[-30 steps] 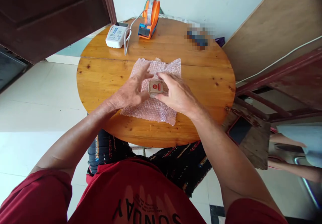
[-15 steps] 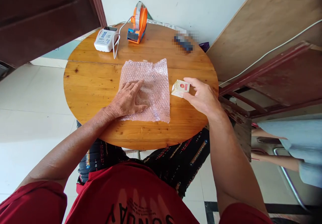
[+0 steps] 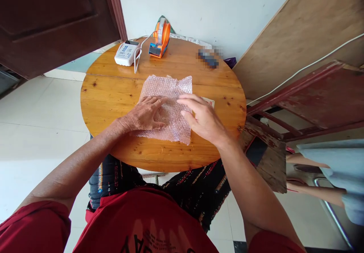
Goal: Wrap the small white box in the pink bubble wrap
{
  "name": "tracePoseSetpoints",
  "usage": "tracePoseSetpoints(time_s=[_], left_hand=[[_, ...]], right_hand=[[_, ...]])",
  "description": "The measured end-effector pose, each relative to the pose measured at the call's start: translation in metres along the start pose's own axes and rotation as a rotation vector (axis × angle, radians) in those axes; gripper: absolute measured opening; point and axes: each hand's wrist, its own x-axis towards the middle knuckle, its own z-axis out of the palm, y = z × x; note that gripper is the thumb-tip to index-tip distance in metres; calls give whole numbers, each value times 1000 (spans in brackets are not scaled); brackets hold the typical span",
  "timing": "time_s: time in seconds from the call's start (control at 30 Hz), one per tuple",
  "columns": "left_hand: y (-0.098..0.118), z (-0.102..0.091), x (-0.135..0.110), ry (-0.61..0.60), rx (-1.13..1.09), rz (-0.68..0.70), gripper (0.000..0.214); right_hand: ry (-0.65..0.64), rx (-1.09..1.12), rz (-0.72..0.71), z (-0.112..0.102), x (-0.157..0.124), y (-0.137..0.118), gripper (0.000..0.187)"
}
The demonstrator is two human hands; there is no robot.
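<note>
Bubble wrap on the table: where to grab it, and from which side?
Probably pinch the near right corner of the bubble wrap, coming in low from the right. The sheet is thin and lies nearly flat, so an edge should grip better than its middle. That corner is uncovered, while the left hand lies spread over the left part.

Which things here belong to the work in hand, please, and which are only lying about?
Seemingly in the work:
Pinkish translucent bubble-wrap sheet, under the left hand
Small beige cardboard box with red print, partly behind the right hand

Seemingly lying about:
Orange-and-blue plastic tape dispenser (role uncertain)
White plastic boxy device with blue print
Flat black slab on brown wooden seat
</note>
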Motion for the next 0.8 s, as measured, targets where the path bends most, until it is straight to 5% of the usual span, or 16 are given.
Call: tracePoseSetpoints(time_s=[0.13, 0.3, 0.43, 0.57, 0.8], left_hand=[[0, -1, 2, -15, 22, 32, 80], [8, 4, -5, 6, 64, 16, 71], [7, 3, -6, 15, 42, 46, 66], [1, 0, 11, 93, 84, -87, 56], [-7, 6, 22, 79, 230, -246, 73]], right_hand=[[-147, -95, 38, 33, 26, 7, 42], [-94, -282, 110, 53, 37, 25, 36], [-40, -356, 151, 60, 31, 31, 42], [-46, -377, 118, 63, 30, 36, 43], [-54, -338, 110, 62, 32, 39, 45]])
